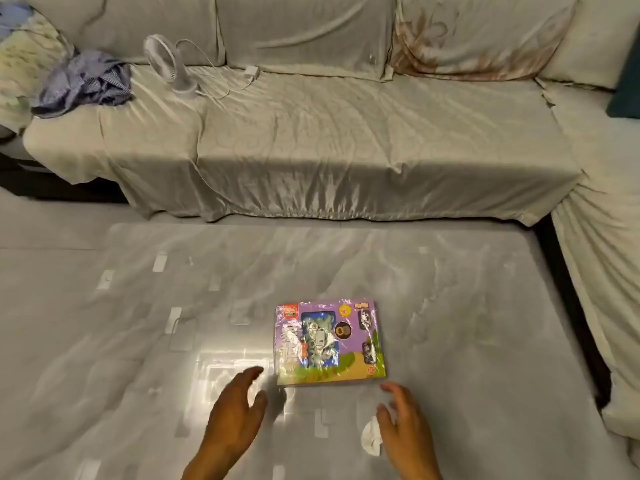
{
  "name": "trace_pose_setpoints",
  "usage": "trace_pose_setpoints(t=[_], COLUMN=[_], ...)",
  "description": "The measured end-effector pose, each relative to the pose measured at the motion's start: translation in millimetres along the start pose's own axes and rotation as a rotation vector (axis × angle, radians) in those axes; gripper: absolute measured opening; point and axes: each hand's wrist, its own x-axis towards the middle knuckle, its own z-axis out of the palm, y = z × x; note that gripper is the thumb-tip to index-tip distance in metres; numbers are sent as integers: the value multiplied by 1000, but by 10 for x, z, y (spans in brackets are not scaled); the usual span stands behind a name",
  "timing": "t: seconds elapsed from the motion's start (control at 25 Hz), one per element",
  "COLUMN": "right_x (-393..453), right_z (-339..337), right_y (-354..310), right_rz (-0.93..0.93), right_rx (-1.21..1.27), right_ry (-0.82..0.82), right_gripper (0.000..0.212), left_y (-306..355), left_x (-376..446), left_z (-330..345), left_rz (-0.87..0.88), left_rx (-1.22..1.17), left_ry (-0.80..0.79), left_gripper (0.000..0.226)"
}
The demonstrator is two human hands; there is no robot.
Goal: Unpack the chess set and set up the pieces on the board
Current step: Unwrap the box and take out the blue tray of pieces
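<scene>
Both hands are held open and empty over the glossy table (138, 341), the left hand (235, 407) just left of the shrink-wrapped chess set box (329, 341), which lies flat, and the right hand (405, 427) below its right corner, beside a crumpled white tissue (371, 438).

A sealed chess set box (329, 342) lies near the worktop's (138, 323) near edge; the left hand (239, 410) and right hand (403, 427) hover apart, empty, fingers relaxed.

Head view, forward-down — table (138, 323) close
</scene>
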Motion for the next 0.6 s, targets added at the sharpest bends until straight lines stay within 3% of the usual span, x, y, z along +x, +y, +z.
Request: trace_pose_setpoints(t=[0.12, 0.32, 0.48, 0.6], right_x=[654, 1387, 1537, 1616], right_z=[477, 1184, 1352, 1437], right_y=[252, 874, 1042, 1107], right_rz=[-193, -505, -575, -593], right_rx=[-70, -25, 16, 65], right_ry=[161, 369, 535, 547], right_gripper=[48, 49, 46, 46], left_y=[-160, -689, -832, -971], left_x=[594, 1233, 1395, 1498], left_z=[610, 1491, 1718, 1789], left_rz=[145, 416, 514, 578], left_rx=[-64, -145, -177, -220], left_ry=[98, 234, 320, 330], left_gripper=[68, 58, 49, 50])
